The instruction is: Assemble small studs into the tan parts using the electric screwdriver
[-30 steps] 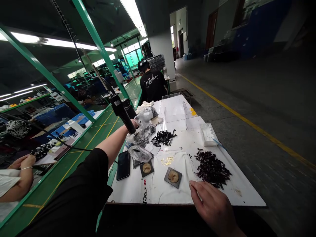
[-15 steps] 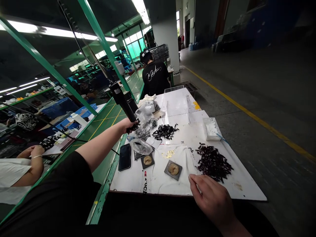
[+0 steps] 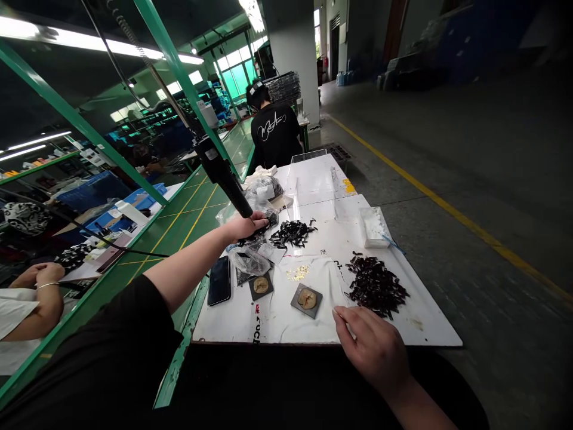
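Note:
My left hand [image 3: 245, 227] reaches over the table's left side, fingers closed on a clump of small black pieces [image 3: 271, 217] seen at the fingertips. Just above it hangs a black powered screwdriver [image 3: 224, 179], its lower tip partly hidden by the hand. A pile of black pieces [image 3: 293, 233] lies right of that hand. Near the front edge, my right hand [image 3: 373, 343] is closed in a pinch; anything between thumb and finger is too small to make out. Left of it sits a dark square block with a tan round top [image 3: 307, 298]. Small gold-coloured bits [image 3: 298, 273] lie on white cloth behind the block.
A second block [image 3: 261, 285], a clear plastic bag [image 3: 248, 263] and a phone [image 3: 219, 280] are at the left. Dark reddish pieces [image 3: 376, 283] form a heap at the right, before a white tray [image 3: 375, 228]. A co-worker [image 3: 275, 131] sits beyond the table.
My left hand has moved right, from beside the screwdriver's lower end to near the black pile, with black pieces at its fingertips. My right hand keeps its pinch. The view has shifted slightly.

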A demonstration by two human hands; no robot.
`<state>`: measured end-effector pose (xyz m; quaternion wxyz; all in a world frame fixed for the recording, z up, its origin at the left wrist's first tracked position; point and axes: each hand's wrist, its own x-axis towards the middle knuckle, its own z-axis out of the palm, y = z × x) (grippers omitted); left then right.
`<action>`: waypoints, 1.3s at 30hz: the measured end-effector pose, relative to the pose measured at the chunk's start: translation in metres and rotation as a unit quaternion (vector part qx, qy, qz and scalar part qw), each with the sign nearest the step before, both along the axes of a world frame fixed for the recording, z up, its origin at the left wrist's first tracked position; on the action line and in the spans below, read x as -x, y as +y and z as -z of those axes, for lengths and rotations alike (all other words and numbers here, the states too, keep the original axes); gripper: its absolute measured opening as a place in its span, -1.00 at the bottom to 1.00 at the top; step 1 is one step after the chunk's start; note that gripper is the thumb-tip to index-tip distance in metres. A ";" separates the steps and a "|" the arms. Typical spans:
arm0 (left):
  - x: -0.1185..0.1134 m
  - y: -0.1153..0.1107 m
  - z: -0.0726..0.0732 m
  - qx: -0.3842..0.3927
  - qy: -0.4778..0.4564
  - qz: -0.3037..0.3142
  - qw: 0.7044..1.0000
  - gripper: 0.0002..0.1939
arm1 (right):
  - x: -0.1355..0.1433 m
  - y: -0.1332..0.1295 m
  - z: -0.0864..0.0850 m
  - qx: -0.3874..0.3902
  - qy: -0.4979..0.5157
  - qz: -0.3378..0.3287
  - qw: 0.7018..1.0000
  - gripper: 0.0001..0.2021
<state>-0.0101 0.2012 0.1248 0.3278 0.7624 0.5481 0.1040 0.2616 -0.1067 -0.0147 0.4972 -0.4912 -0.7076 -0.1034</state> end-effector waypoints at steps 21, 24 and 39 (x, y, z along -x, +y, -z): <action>-0.114 0.010 0.038 -0.307 0.267 0.377 0.832 -0.62 | 0.002 0.002 -0.002 0.012 0.022 -0.002 1.000 -0.87; -0.109 0.007 0.040 -0.314 0.277 0.383 0.824 -0.59 | 0.002 0.002 -0.002 0.011 0.013 -0.001 1.000 -0.87; -0.049 -0.025 0.010 -0.262 0.277 0.292 0.877 -0.55 | 0.001 0.001 -0.002 0.019 0.005 -0.006 1.000 -0.87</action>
